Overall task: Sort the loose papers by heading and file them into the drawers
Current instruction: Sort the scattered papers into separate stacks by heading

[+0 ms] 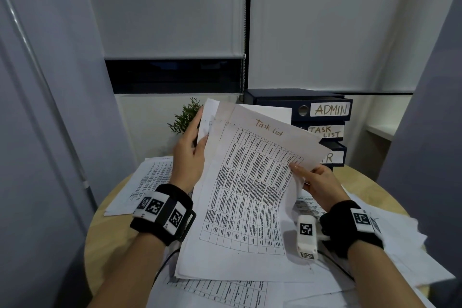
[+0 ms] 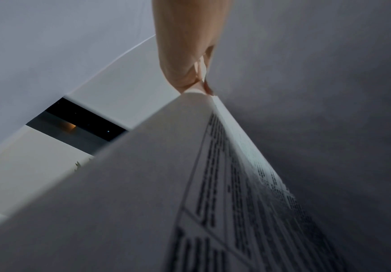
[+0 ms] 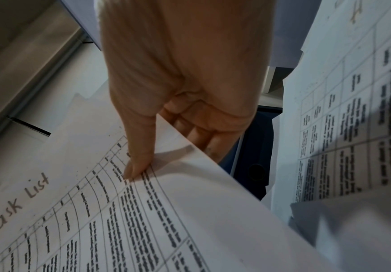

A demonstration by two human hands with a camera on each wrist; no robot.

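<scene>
I hold a fanned sheaf of printed sheets upright over the round table. The front sheet (image 1: 252, 182) carries a table and the handwritten heading "Task List" (image 3: 15, 206). My left hand (image 1: 193, 142) grips the sheaf's left edge, thumb in front; the left wrist view shows the fingers (image 2: 185, 60) pinching the paper edge. My right hand (image 1: 315, 177) pinches the front sheet's right edge, thumb (image 3: 138, 158) on top and fingers underneath. Behind stand stacked dark blue drawers labelled "ADMIN" (image 1: 330, 109) and "TASK LIST" (image 1: 325, 131); a third label (image 1: 331, 157) is partly hidden.
More loose printed papers lie on the wooden table (image 1: 100, 222): a pile at the left (image 1: 147, 182), sheets at the right (image 1: 400, 245) and under my arms (image 1: 225, 292). A small green plant (image 1: 186, 115) stands behind the sheaf. Grey partitions flank both sides.
</scene>
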